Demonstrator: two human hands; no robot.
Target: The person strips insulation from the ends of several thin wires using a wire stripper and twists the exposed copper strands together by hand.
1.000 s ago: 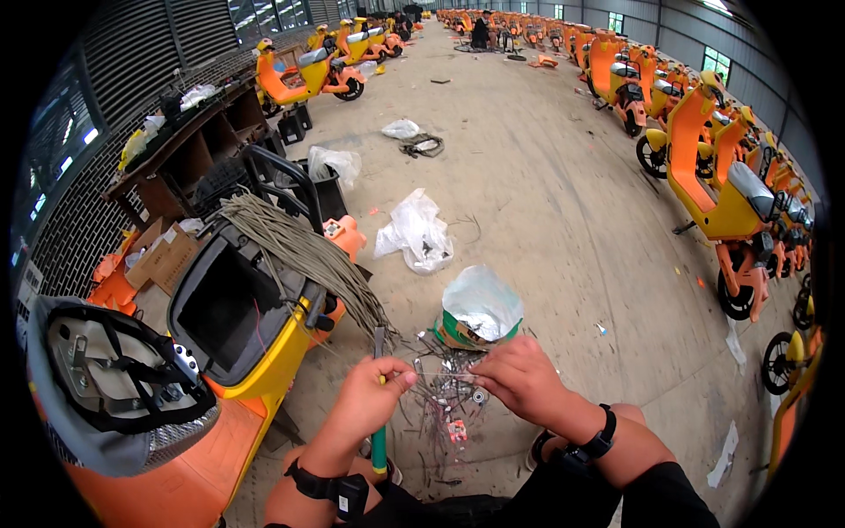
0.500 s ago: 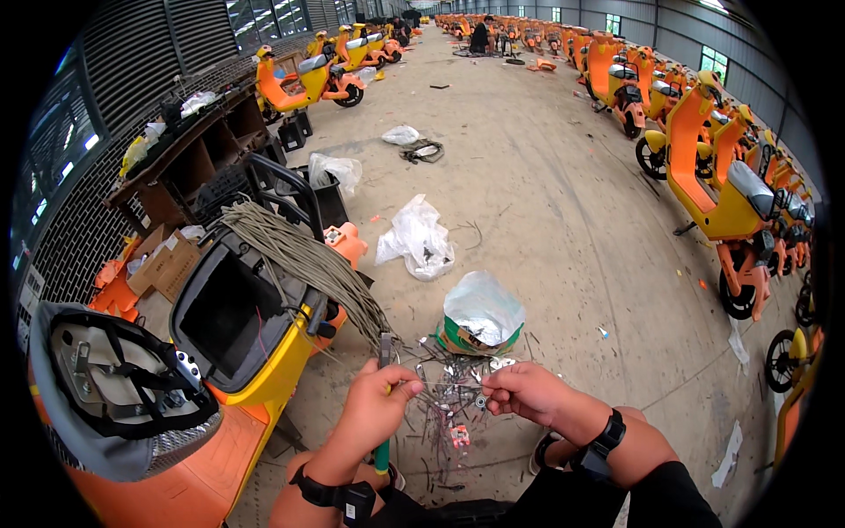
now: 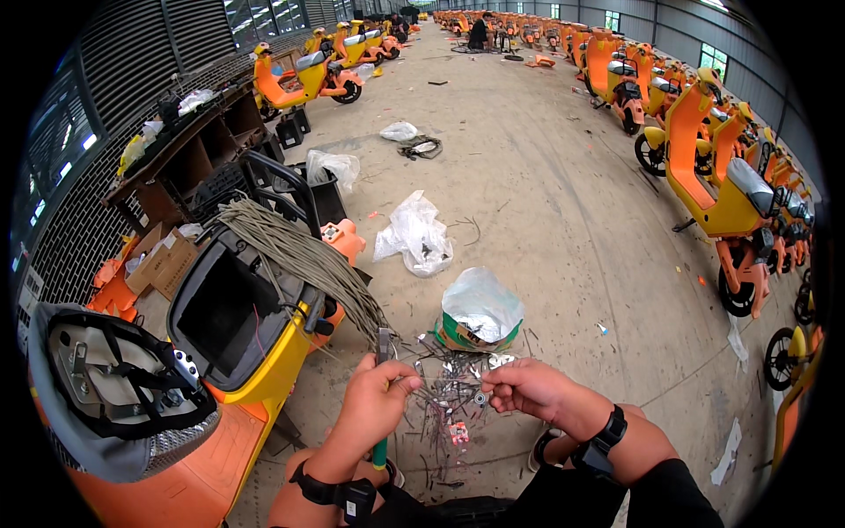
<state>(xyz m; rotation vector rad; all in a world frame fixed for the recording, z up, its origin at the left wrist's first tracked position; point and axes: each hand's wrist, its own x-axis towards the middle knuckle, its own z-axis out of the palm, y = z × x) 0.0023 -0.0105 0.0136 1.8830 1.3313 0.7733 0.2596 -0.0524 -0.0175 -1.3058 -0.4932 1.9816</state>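
Observation:
My left hand [image 3: 374,396] is closed around a tool [image 3: 379,453] with a green handle and a grey metal head, its thumb and index finger also pinching a thin pale wire [image 3: 449,379]. My right hand [image 3: 528,392] pinches the wire's other end, the wire stretched between both. Below them lie scattered cut wire pieces [image 3: 440,414], a small ring [image 3: 480,399] and a red-white part [image 3: 459,432]. Just beyond stands a green bag with a pale liner [image 3: 480,308].
An open yellow scooter body [image 3: 264,370] with a cable bundle [image 3: 299,264] and grey padded seat [image 3: 123,378] stands at left, near a dark workbench [image 3: 194,141]. Plastic bags [image 3: 414,233] lie ahead. Scooter rows [image 3: 704,185] line the right. A co-worker [image 3: 480,33] is far back.
Since a second ago my right hand has turned, showing more of its curled fingers, and shifted slightly down and right. The wire is still held between both hands.

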